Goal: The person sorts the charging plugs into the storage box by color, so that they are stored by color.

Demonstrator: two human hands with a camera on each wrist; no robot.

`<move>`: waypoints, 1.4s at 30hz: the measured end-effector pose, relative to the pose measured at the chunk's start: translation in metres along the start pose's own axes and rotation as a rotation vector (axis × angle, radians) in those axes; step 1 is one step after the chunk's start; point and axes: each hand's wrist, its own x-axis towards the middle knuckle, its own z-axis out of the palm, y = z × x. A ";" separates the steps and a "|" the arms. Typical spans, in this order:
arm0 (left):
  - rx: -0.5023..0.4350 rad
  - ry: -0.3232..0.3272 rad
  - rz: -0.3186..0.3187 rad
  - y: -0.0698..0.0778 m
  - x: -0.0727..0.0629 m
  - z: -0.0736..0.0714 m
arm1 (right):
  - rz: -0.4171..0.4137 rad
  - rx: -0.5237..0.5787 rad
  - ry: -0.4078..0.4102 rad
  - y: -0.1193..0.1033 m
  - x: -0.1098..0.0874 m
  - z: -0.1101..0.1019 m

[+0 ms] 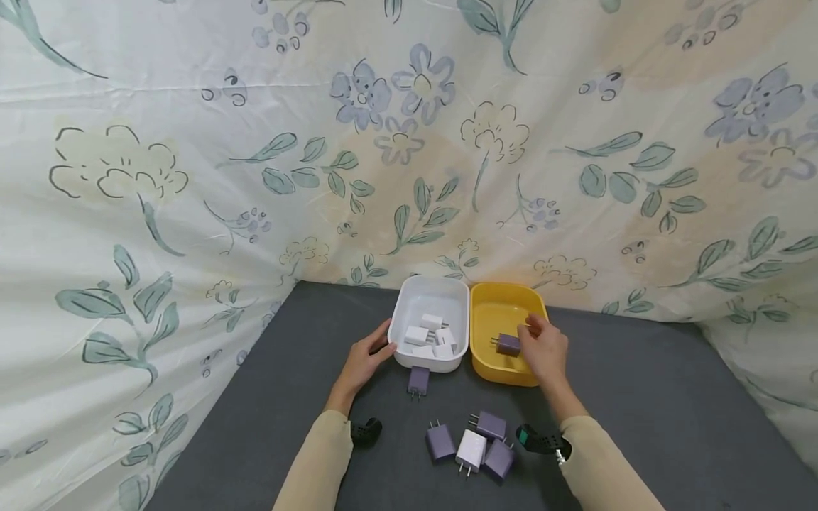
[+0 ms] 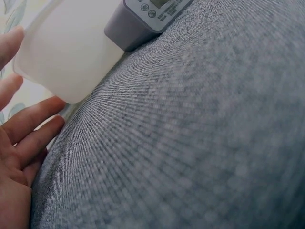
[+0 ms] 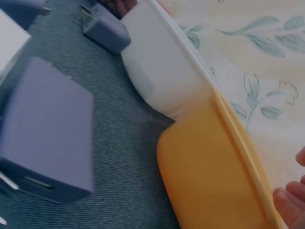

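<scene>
My left hand (image 1: 364,362) is at the left side of a white bin (image 1: 404,301), its fingers against the outer wall and rim. Several white charger plugs (image 1: 417,336) lie inside that bin. My right hand (image 1: 543,344) is over the right side of a yellow bin (image 1: 505,294). Just left of its fingers, a purple charger plug (image 1: 508,345) is inside the yellow bin, prongs to the left. In the right wrist view the fingertips (image 3: 288,205) are apart, with nothing visible between them; the wall hides that plug there.
A purple plug (image 1: 418,381) is on the dark grey cloth right before the white bin. Nearer me lie more purple plugs (image 1: 439,443) and a white plug (image 1: 471,451) in a group. A floral curtain (image 1: 409,177) hangs behind the table.
</scene>
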 end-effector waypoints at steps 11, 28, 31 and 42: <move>0.001 -0.021 0.008 0.007 0.004 -0.002 | -0.193 0.068 0.030 -0.014 -0.023 -0.001; -0.003 -0.103 0.006 0.037 -0.008 -0.008 | -0.371 0.061 -0.101 0.004 -0.077 -0.009; -0.010 -0.121 -0.001 0.034 -0.010 -0.008 | -0.390 0.011 -0.165 0.010 -0.090 -0.009; -0.027 -0.015 -0.015 0.001 0.000 0.002 | -0.211 -0.002 -0.385 0.022 -0.114 -0.006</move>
